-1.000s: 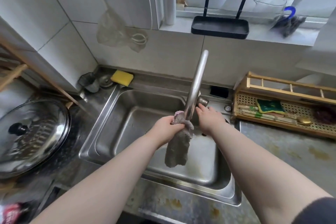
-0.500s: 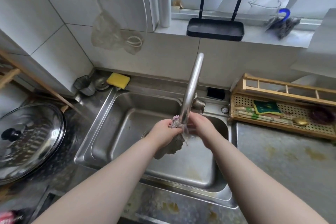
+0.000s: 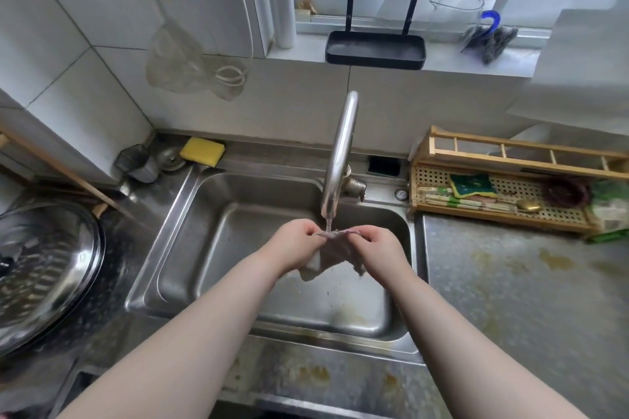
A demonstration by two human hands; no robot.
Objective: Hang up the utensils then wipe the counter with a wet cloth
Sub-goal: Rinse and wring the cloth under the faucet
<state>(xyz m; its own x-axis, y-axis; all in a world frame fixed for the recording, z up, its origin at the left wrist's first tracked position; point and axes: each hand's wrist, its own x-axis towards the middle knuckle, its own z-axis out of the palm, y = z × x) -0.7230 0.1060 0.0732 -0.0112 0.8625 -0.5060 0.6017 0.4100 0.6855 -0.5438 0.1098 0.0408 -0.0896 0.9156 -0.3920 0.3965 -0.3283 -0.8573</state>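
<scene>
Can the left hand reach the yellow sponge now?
Probably yes, but not at once: the left hand grips the cloth under the tap. The path over the sink to the yellow sponge looks free.

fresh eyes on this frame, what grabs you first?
Dead centre, the left hand and right hand pinch a greyish cloth stretched between them under the faucet, a thin stream of water falling on it over the steel sink. Next, the yellow-brown stains on the counter to the right, and the big pot lid at far left.
</scene>
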